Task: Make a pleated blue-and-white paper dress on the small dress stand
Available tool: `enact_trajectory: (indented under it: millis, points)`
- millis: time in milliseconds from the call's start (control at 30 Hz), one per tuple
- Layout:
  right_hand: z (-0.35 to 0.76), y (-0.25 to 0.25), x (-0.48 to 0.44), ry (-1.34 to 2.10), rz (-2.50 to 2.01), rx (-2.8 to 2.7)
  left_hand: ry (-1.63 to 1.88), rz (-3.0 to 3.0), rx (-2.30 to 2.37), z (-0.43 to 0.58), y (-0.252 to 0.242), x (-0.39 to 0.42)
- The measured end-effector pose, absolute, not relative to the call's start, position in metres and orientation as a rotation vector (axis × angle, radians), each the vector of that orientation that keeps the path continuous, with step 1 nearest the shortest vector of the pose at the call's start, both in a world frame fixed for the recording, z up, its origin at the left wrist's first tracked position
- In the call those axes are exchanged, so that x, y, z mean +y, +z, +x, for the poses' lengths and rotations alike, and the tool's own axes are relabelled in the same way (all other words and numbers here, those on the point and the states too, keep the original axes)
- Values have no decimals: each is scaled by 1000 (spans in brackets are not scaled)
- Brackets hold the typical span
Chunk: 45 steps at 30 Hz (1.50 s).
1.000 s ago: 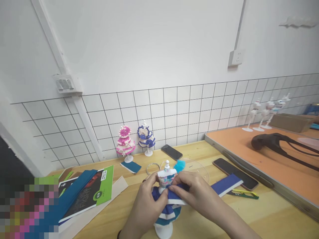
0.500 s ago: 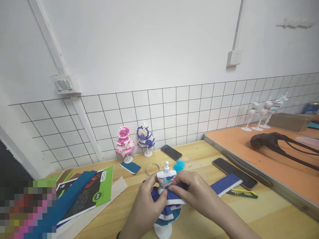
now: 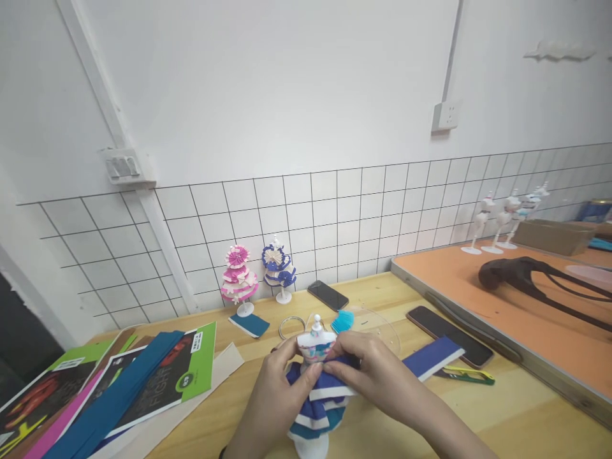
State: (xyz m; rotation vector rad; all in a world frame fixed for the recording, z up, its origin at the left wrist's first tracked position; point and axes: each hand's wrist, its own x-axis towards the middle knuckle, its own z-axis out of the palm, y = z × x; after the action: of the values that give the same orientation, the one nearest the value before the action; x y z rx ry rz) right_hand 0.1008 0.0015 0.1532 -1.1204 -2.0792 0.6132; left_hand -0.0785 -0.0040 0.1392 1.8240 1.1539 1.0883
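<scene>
A small white mannequin doll [image 3: 315, 347] stands on a white base near the table's front edge. It wears a patterned bodice and a blue-and-white pleated paper skirt [image 3: 316, 408]. My left hand [image 3: 277, 398] pinches the skirt's top edge at the doll's waist from the left. My right hand [image 3: 377, 376] presses a blue-and-white paper strip against the waist from the right. Both hands have their fingers closed on the paper.
Behind stand a pink paper-dress doll [image 3: 238, 275] and a blue one [image 3: 278, 264]. A black phone [image 3: 327, 294], a wire ring [image 3: 291, 326], a teal pleated piece [image 3: 343, 320], a blue strip [image 3: 433, 357], a second phone [image 3: 449, 326], booklets [image 3: 157, 379] and an orange board [image 3: 516, 299] lie around.
My hands and the doll stay almost as they were, fingers shifting slightly at the waist. The view has drifted a little, showing more of the booklets at left.
</scene>
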Motion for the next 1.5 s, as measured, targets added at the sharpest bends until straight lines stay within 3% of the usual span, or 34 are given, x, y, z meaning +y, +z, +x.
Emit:
enact_trajectory:
  millis: [1167, 1500]
  points:
    - [98, 152, -2, 714, -932, -2153, 1052, 1905, 1230, -87, 148, -6]
    - [97, 147, 2, 734, -1055, -2073, 1054, 1945, 1205, -87, 149, -7]
